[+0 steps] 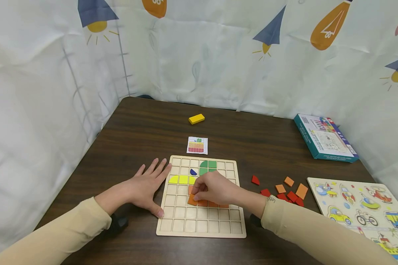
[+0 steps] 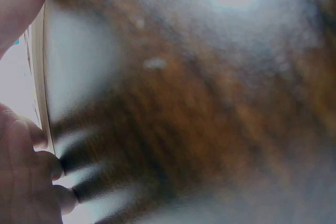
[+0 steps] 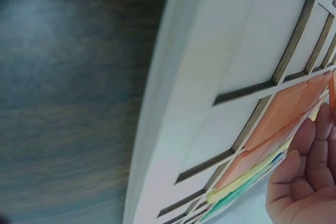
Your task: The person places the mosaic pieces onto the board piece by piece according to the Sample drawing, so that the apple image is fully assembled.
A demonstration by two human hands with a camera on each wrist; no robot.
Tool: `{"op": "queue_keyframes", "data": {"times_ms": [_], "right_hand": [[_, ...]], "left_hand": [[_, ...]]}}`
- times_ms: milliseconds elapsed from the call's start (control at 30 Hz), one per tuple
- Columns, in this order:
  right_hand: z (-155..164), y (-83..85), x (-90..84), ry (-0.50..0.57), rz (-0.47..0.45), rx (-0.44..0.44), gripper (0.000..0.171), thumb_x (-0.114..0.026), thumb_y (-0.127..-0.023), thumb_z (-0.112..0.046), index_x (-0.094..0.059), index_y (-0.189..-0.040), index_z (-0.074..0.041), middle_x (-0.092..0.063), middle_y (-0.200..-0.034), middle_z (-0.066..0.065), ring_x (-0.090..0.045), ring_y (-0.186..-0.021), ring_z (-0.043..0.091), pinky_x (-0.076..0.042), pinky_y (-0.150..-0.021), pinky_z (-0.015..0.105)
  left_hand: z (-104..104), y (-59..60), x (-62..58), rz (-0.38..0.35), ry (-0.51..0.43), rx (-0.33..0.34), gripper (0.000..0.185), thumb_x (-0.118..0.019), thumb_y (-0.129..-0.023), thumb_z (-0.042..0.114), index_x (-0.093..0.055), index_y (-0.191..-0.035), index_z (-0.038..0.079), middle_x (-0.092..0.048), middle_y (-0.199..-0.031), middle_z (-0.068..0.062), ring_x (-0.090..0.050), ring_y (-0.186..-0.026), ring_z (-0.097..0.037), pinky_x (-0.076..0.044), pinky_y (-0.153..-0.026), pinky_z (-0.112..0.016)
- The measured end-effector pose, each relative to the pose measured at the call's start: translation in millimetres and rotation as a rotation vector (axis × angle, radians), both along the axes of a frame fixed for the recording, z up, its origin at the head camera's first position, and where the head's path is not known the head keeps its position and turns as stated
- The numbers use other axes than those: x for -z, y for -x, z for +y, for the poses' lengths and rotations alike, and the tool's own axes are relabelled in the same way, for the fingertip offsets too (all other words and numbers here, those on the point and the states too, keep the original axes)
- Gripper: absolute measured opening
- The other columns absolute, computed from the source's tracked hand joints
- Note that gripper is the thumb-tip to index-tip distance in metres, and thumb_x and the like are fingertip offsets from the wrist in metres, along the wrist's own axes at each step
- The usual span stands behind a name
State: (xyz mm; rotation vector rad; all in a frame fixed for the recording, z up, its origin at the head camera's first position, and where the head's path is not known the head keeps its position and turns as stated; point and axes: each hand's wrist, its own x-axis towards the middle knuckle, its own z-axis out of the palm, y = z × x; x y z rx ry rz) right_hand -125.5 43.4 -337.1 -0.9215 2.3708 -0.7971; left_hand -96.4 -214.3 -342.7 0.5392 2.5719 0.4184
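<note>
Looking down, head view: a wooden grid board (image 1: 201,221) lies on a dark wooden table (image 1: 136,125), just in front of the person.
Left hand, head view: the left hand (image 1: 146,187) lies flat on the table with straight, spread fingers, its thumb against the board's left edge; it holds nothing.
Right hand, head view: the right hand (image 1: 215,188) is over the middle of the board, fingers curled down, pinching an orange tile (image 1: 192,199) in the orange row.
Board contents: yellow tiles (image 1: 182,179), green tiles (image 1: 208,166) and a small blue piece (image 1: 193,172) sit in the upper cells.
Around the board: a pattern card (image 1: 197,145) just beyond it, a yellow block (image 1: 196,119) farther back, loose red and orange pieces (image 1: 286,191) to the right, a vehicle puzzle (image 1: 361,209) and a teal box (image 1: 325,138) near the right edge.
Left wrist view: blurred; fingertips (image 2: 31,182) rest on the table beside the board's edge (image 2: 44,77).
Right wrist view: bent fingers (image 3: 304,182) over orange tiles (image 3: 283,114) set in the board's cells (image 3: 210,77).
</note>
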Motion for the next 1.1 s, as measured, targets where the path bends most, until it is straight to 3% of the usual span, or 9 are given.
{"op": "queue_keyframes", "data": {"times_ms": [500, 867, 967, 1100], "right_hand": [[-7, -3.5, 1.7, -0.071, 0.128, -0.012, 0.004, -0.081, -0.089, -0.015, -0.077, -0.089, -0.012, -0.074, -0.082, -0.006, -0.057, -0.073, 0.005, -0.051, -0.070, 0.021], [18, 4.6, -2.5, -0.024, 0.154, 0.043, 0.004, -0.081, -0.089, -0.012, -0.078, -0.087, -0.014, -0.073, -0.082, -0.010, -0.060, -0.075, 0.005, -0.052, -0.070, 0.021], [19, 2.2, -3.3, -0.023, 0.173, -0.003, 0.003, -0.081, -0.089, -0.014, -0.079, -0.090, -0.014, -0.075, -0.085, -0.009, -0.059, -0.077, 0.006, -0.052, -0.072, 0.021], [7, -6.1, -1.4, -0.029, 0.258, -0.129, 0.012, -0.083, -0.087, -0.018, -0.080, -0.098, -0.013, -0.076, -0.091, -0.005, -0.059, -0.081, 0.006, -0.051, -0.077, 0.020]], "left_hand": [[1, -0.8, -0.3, 0.000, -0.002, -0.002, 0.145, -0.089, -0.062, 0.066, -0.008, -0.164, 0.002, 0.000, -0.171, -0.025, 0.003, -0.157, -0.051, -0.003, -0.117, -0.077], [1, -0.6, 0.0, 0.005, -0.002, 0.005, 0.146, -0.089, -0.061, 0.066, -0.008, -0.164, 0.001, 0.000, -0.171, -0.025, 0.003, -0.156, -0.052, -0.003, -0.117, -0.077], [0, -0.3, 0.7, 0.006, 0.002, 0.002, 0.146, -0.089, -0.061, 0.066, -0.008, -0.164, 0.001, 0.000, -0.171, -0.025, 0.003, -0.156, -0.052, -0.003, -0.117, -0.078], [0, -0.2, 0.8, 0.006, 0.001, 0.002, 0.146, -0.088, -0.061, 0.067, -0.008, -0.164, 0.001, -0.001, -0.171, -0.025, 0.003, -0.156, -0.052, -0.003, -0.117, -0.078]]}}
